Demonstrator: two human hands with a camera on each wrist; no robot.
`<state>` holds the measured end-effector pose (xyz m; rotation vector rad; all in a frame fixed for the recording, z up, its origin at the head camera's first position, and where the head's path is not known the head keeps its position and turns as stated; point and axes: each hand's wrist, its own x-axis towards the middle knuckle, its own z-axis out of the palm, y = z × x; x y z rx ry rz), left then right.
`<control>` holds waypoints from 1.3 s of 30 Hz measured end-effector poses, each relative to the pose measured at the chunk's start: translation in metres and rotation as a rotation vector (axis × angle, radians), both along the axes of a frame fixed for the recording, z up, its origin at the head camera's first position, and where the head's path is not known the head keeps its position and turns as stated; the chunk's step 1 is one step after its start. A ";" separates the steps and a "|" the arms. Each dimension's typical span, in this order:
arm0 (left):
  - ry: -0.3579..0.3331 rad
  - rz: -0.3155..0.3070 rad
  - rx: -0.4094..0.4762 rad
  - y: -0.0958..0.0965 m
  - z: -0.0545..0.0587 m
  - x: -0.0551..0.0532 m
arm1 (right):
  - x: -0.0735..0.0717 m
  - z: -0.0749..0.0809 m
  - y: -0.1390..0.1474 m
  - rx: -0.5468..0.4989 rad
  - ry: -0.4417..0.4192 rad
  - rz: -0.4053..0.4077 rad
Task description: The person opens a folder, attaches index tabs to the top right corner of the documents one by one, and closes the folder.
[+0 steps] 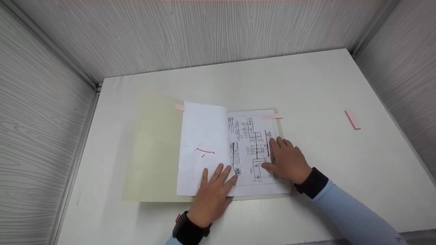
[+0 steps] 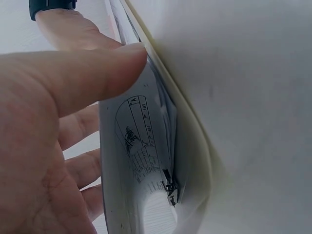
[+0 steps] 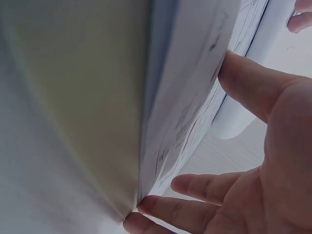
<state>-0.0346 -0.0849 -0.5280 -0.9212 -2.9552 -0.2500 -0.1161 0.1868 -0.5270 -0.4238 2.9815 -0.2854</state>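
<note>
A pale yellow-green folder [image 1: 153, 153] lies open on the table. Turned over to the left is a white page [image 1: 204, 127] with red pen marks; on the right lies a sheet of technical drawings [image 1: 247, 185]. My left hand [image 1: 212, 196] rests with spread fingers on the lower part of the white page, near the fold. In the left wrist view its thumb [image 2: 112, 73] lies by the curved papers. My right hand [image 1: 289, 161] lies on the drawing sheet's right side, thumb [image 3: 246, 80] on the paper and straight fingers toward the outer edge.
Pink tabs stick out from the white page [image 1: 179, 108] and the drawing sheet [image 1: 272, 116] near their top corners. A small pink pad of sticky notes [image 1: 352, 119] lies at the right on the white table [image 1: 306, 85]. Wood-grain panels [image 1: 204, 34] stand behind and at both sides.
</note>
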 end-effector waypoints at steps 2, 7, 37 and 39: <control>-0.005 0.000 -0.011 0.002 0.000 0.000 | 0.000 0.000 0.000 0.004 -0.003 0.001; -0.006 0.004 -0.029 0.004 0.002 -0.001 | 0.000 0.000 -0.001 0.019 -0.023 -0.005; -0.006 0.021 0.023 0.002 0.003 0.001 | -0.012 0.018 0.025 -0.618 -0.285 -0.237; -0.023 0.024 0.047 0.002 0.005 0.001 | -0.013 0.023 0.029 -0.777 -0.347 -0.244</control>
